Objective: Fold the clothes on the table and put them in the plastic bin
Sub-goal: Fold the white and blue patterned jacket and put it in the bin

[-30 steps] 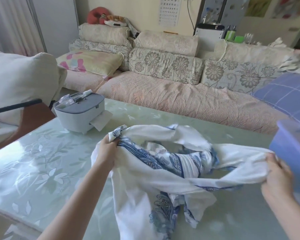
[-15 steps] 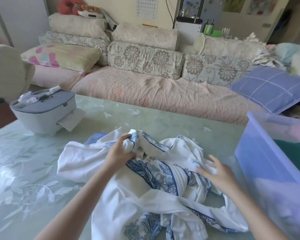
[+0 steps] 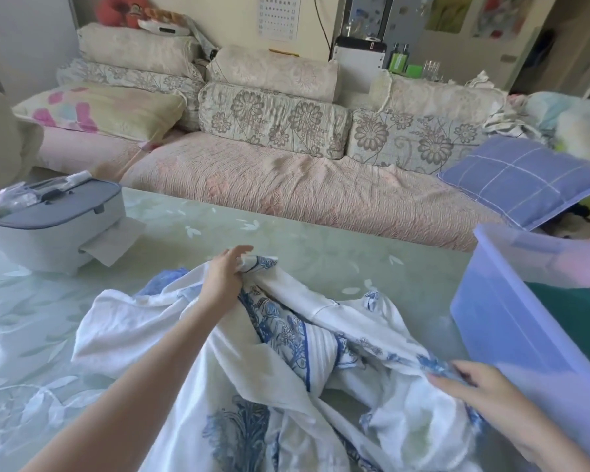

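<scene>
The bin is running off the right edge, its contents blurred. Left of it, the garment is lying crumpled on the table. The left hand is pinching a corner well left of the bin; the right hand, just beside the bin, is gripping an edge.

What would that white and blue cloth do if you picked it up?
Probably flop and droop: the cloth lies in crumpled folds, sagging from where the left hand pinches it. It looks thin, so likely light.
</scene>
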The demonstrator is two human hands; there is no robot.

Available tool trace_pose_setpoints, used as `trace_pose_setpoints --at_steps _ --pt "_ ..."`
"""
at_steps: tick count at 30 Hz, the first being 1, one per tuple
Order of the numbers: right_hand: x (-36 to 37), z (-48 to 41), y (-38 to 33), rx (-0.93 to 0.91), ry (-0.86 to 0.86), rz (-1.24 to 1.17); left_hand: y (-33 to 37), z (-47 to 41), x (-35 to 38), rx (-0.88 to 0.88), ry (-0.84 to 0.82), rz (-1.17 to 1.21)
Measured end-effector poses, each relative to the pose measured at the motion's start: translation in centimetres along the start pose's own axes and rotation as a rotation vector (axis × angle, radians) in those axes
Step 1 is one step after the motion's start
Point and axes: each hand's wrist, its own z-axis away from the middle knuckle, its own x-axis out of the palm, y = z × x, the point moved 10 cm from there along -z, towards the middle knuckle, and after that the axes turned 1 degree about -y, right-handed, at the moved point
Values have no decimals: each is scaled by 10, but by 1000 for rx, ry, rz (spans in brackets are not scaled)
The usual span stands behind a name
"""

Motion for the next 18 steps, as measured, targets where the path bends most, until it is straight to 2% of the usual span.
trace_pose_setpoints --at_steps 3,5,7,10,13,15,18 --pt "-13 -19 -13 -67 186 97 19 8 13 50 -38 -175" --pt "-7 -30 -26 -100 289 135 43 38 10 181 12 -128" --pt "6 -34 -45 -208 329 223 64 84 14 305 -43 -80" --pt "44 -33 -70 -377 197 319 53 148 41 266 -310 -160" --pt "80 -42 -55 -315 27 479 37 176 61 246 -465 -303" --pt "85 -52 -41 -283 23 560 30 168 64 191 -477 -319" --pt "69 -69 -27 -262 86 586 26 149 54 171 -384 -354"
